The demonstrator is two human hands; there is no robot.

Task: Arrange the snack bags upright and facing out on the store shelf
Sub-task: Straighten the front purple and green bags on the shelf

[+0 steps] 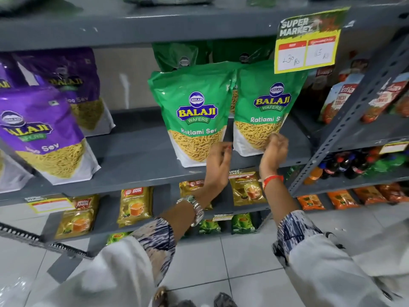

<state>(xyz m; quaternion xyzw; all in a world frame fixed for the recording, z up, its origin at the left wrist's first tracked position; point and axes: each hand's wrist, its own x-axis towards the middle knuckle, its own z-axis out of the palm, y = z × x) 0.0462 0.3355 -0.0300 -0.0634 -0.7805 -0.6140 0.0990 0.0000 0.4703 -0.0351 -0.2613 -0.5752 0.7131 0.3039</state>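
Observation:
Two green Balaji Ratlami Sev bags stand upright and face out on the grey shelf (137, 156): the left green bag (194, 111) and the right green bag (265, 105), side by side and touching. More green bags (183, 56) stand behind them. My left hand (218, 161) hovers at the lower right corner of the left bag, fingers loosely curled, holding nothing. My right hand (273, 149) is at the bottom edge of the right bag, fingers curled near it; a grip is not evident. Purple Balaji Sev bags (42, 134) lean on the shelf's left part.
A yellow price tag (307, 44) hangs from the shelf above. Gold tea packets (135, 207) fill the lower shelf. Sauce pouches (338, 100) and soft drink bottles (345, 165) sit on the neighbouring rack behind a slanted metal brace (345, 127). Tiled floor lies below.

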